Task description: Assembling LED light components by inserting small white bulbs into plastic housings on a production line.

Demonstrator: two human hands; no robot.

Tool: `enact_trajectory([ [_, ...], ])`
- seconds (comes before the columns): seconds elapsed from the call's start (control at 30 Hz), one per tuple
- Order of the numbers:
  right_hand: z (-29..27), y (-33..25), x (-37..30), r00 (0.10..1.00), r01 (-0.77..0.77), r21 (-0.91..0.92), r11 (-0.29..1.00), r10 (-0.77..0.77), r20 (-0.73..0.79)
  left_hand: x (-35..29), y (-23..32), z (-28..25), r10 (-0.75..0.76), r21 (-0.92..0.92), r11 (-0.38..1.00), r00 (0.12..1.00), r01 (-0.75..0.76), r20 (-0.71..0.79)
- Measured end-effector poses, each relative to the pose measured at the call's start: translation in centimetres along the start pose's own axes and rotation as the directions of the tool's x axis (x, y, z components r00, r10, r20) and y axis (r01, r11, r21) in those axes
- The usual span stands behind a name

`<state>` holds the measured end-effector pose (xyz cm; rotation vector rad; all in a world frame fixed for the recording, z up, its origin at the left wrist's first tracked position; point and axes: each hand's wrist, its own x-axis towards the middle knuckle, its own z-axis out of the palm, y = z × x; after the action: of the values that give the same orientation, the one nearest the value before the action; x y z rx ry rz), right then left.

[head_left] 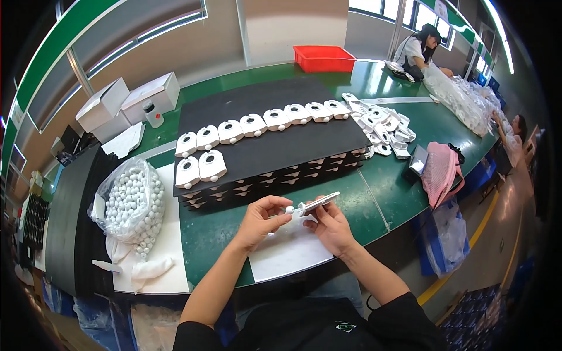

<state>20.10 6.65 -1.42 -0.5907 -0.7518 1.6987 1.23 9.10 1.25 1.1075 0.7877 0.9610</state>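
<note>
My left hand (261, 222) pinches a small white ball (289, 209) between thumb and fingertips. My right hand (332, 229) grips a flat white plastic housing (323, 200), seen edge-on, whose left end is right beside the ball; whether they touch is hard to tell. Beneath both hands lies a white sheet (287, 257). Beyond them, a stack of black boards (275, 152) bears a row of white housings (252, 125), each with a round hole and a ball at its front edge. Two more housings (211, 166) sit in a nearer row at the left.
A clear bag of white balls (133, 196) stands at left, near a white cloth (153, 269). Loose white housings (380, 126) are heaped right of the stack. Farther out are a pink bag (440, 174), a red bin (324, 58), white boxes (151, 93) and a seated person (417, 52).
</note>
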Motion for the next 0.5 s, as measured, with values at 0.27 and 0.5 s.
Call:
enact_trajectory([
  [0.27, 0.35, -0.08, 0.23, 1.0, -0.001, -0.074, 0.997, 0.001, -0.003, 0.1, -0.37, -0.03, 0.09, 0.118, 0.989, 0.996, -0.088, -0.01],
  [0.5, 0.2, 0.16, 0.34, 1.0, 0.005, -0.09, 0.996, -0.004, 0.005, 0.1, -0.33, 0.09, 0.125, 0.155, 0.981, 0.992, -0.121, -0.019],
])
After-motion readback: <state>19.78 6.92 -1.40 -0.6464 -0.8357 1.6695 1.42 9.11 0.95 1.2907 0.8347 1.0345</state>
